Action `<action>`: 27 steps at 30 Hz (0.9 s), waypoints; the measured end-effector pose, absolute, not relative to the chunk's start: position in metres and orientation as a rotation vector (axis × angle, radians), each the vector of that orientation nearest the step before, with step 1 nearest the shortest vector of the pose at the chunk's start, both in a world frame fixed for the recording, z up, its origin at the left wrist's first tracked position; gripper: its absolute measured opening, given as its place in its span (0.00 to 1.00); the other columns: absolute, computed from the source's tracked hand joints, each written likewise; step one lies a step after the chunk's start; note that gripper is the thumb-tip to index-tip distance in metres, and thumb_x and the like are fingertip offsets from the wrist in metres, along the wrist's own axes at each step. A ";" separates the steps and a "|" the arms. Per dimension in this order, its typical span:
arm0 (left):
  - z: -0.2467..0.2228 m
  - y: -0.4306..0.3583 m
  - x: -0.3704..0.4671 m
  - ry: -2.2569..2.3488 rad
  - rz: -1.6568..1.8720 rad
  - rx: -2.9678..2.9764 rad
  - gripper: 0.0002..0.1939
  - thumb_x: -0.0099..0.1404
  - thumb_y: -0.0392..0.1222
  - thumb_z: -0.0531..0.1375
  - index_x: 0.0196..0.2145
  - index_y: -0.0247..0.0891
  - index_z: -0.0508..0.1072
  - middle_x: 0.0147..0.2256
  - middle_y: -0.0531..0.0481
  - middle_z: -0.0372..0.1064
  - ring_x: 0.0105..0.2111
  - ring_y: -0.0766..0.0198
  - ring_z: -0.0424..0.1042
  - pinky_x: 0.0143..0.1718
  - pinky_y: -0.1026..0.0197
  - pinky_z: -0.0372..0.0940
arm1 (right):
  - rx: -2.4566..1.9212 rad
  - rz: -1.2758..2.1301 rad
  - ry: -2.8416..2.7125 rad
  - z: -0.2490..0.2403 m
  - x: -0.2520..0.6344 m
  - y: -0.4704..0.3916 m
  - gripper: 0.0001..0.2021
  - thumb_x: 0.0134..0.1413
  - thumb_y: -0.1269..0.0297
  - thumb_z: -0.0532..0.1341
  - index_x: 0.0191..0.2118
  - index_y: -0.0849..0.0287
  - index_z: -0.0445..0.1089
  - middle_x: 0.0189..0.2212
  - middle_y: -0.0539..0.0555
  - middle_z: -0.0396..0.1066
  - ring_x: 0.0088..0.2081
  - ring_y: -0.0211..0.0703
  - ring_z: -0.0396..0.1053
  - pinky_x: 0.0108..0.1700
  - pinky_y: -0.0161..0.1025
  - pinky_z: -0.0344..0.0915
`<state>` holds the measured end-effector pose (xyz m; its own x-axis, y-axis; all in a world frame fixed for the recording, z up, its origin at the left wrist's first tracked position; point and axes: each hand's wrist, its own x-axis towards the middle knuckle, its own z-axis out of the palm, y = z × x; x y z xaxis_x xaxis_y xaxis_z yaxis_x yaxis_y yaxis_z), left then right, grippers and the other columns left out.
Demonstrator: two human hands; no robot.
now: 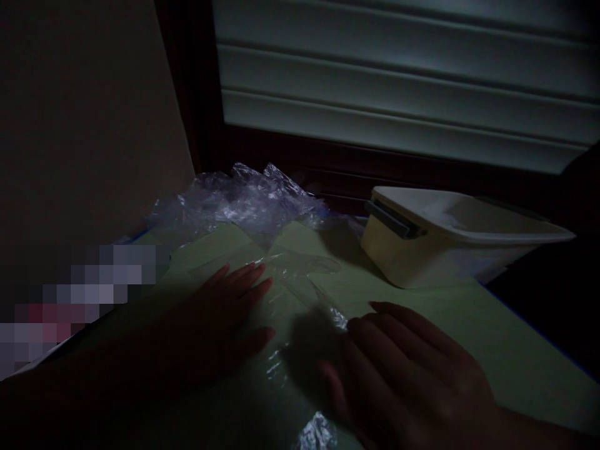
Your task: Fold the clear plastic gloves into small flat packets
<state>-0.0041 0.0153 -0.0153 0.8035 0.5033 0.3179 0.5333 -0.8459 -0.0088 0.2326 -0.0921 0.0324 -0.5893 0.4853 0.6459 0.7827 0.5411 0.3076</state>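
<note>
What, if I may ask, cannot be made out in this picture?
All in the head view:
Right hand: its palm is hidden by its own back, so any grip on the clear film is uncertain.
Left hand: deep shadow obscures its contact beneath.
Tub: its near wall hides much of the inside.
Crumpled film: cut off by the bottom edge.
Pixelated patch: blocks conceal its contents.

The surface (450,312) is pale green with blue edging. A heap of clear plastic (239,203) lies along the far edge, toward the far left corner. An open cream bin (407,256) stands at the far right corner. Thin clear film (304,265) lies flat across the middle.
</note>
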 end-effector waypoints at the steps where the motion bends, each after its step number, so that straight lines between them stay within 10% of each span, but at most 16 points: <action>1: -0.016 0.015 -0.004 -0.835 -0.467 -2.895 0.31 0.71 0.58 0.46 0.63 0.35 0.55 0.63 0.35 0.54 0.64 0.44 0.53 0.61 0.36 0.53 | -0.906 -0.721 -2.327 0.031 0.231 -0.092 0.21 0.67 0.68 0.50 0.26 0.59 0.74 0.24 0.51 0.77 0.27 0.41 0.74 0.42 0.40 0.69; 5: -0.016 0.015 -0.006 -0.837 -0.422 -2.915 0.32 0.71 0.58 0.46 0.64 0.35 0.55 0.64 0.35 0.53 0.64 0.44 0.53 0.61 0.37 0.53 | -0.696 -0.370 -2.501 0.025 0.228 -0.088 0.19 0.70 0.69 0.45 0.50 0.66 0.72 0.50 0.54 0.75 0.56 0.40 0.67 0.62 0.35 0.59; 12: -0.013 0.014 -0.005 -0.809 -0.468 -2.870 0.30 0.72 0.56 0.47 0.62 0.33 0.57 0.62 0.33 0.55 0.62 0.42 0.56 0.60 0.34 0.52 | -1.298 0.213 -2.717 0.028 0.236 -0.083 0.34 0.67 0.49 0.46 0.66 0.74 0.50 0.66 0.69 0.46 0.66 0.58 0.48 0.62 0.52 0.58; 18: -0.013 0.013 -0.003 -0.900 -0.364 -2.904 0.32 0.71 0.57 0.48 0.64 0.36 0.55 0.64 0.35 0.51 0.64 0.44 0.52 0.61 0.34 0.50 | -1.656 -0.097 -2.527 0.021 0.237 -0.076 0.31 0.66 0.51 0.48 0.61 0.76 0.62 0.60 0.75 0.59 0.61 0.67 0.60 0.56 0.60 0.64; 22: -0.012 0.013 -0.004 -0.910 -0.360 -2.897 0.31 0.71 0.57 0.48 0.64 0.36 0.55 0.64 0.35 0.51 0.64 0.43 0.51 0.61 0.33 0.50 | -1.927 -0.327 -2.459 0.032 0.241 -0.067 0.21 0.65 0.56 0.51 0.45 0.68 0.74 0.43 0.70 0.76 0.40 0.60 0.77 0.37 0.53 0.75; 27: -0.012 0.015 -0.005 -0.890 -0.340 -2.919 0.32 0.71 0.57 0.48 0.65 0.36 0.54 0.65 0.35 0.50 0.64 0.42 0.51 0.62 0.33 0.49 | -2.040 -0.771 -2.467 0.038 0.258 -0.056 0.11 0.49 0.80 0.58 0.31 0.64 0.77 0.26 0.64 0.77 0.26 0.57 0.76 0.25 0.46 0.71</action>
